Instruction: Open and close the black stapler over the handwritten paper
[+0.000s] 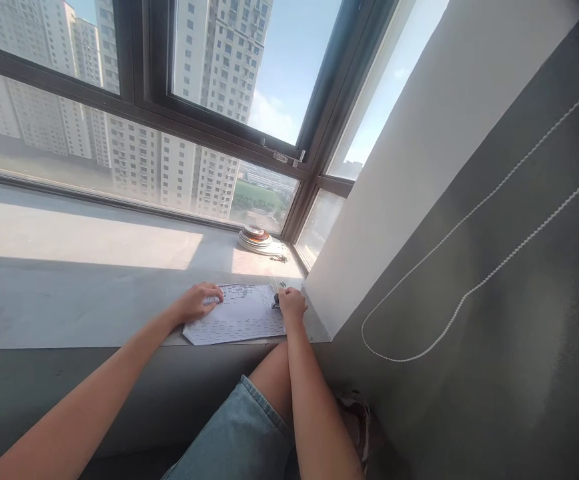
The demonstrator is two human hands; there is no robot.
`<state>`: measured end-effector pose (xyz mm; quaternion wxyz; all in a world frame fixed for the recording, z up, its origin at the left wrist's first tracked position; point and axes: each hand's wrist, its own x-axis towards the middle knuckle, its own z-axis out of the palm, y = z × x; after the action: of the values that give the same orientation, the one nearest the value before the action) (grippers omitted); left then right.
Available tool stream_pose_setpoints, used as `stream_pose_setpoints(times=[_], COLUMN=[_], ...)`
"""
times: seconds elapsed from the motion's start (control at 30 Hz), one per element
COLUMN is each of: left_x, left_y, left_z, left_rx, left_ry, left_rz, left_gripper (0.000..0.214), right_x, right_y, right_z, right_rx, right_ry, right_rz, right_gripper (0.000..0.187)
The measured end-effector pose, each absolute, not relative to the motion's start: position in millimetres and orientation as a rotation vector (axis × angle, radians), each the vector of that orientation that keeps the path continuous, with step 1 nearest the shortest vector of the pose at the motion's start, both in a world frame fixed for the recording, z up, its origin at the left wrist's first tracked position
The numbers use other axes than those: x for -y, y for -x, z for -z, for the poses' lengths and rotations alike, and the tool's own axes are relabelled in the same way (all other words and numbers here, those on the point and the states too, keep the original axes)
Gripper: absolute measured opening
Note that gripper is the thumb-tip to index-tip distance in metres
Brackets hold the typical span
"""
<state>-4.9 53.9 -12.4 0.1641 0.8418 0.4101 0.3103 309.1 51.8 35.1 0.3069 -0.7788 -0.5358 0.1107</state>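
Note:
Sheets of paper (249,317) with rows of dark marks lie in a stack on the sill's front part, some edges fanned out. My left hand (198,302) is at their left side, fingers bent over the paper and holding it. At the right edge my right hand (293,303) is closed, gripping a small dark object (276,301) against the paper. Its kind is too small to make out, and the hand hides part of it. Two tiny dark pieces (283,285) lie just beyond the right hand.
Stacked round rolls or discs (255,239) stand in the window corner, with small dark bits (279,259) beside them. The grey sill (69,300) runs left under the window. A white wall (394,167) rises at right, and a beaded cord (462,300) hangs there. My knee is below the sill.

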Motion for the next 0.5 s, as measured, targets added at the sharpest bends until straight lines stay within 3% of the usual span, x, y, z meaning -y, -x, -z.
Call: stream_pose_setpoints(times=[0.5], left_x=[-52.9], left_y=[5.6], left_z=[12.1], left_rx=[-1.171], left_ry=[-2.366], left_rz=[-0.914], left_gripper=[0.017], right_x=[-50.6], right_y=[-302.2], right_z=[-34.8], right_rx=[1.485], right_ry=[2.119], right_rz=[-0.258], right_gripper=[0.03])
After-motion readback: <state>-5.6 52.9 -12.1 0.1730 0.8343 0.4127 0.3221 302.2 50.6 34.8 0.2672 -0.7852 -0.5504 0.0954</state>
